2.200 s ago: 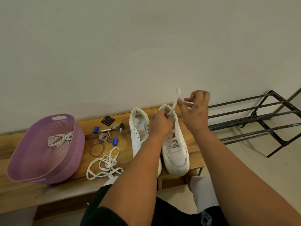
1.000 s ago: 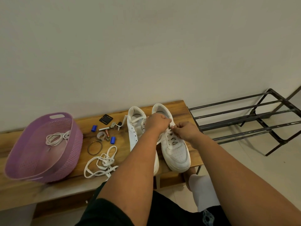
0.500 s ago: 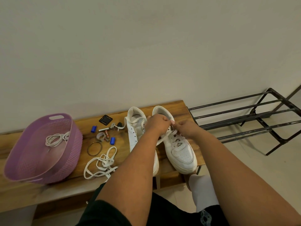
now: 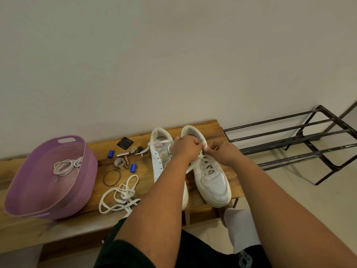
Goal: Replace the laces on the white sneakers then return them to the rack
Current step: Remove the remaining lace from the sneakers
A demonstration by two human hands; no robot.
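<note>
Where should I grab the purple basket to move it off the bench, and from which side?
Judging from this view, take the purple basket by the handle slot cut into its far rim, reaching over from above. The slot is the only cut-out grip visible, and the basket looks tilted with its open mouth facing up toward you. The coiled lace inside lies loose, so lift it level.

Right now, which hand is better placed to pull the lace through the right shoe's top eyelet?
Probably the right hand: it pinches at the lace beside the right shoe collar, on the open side toward the rack. The left hand grips the collar, steadying it.
</note>
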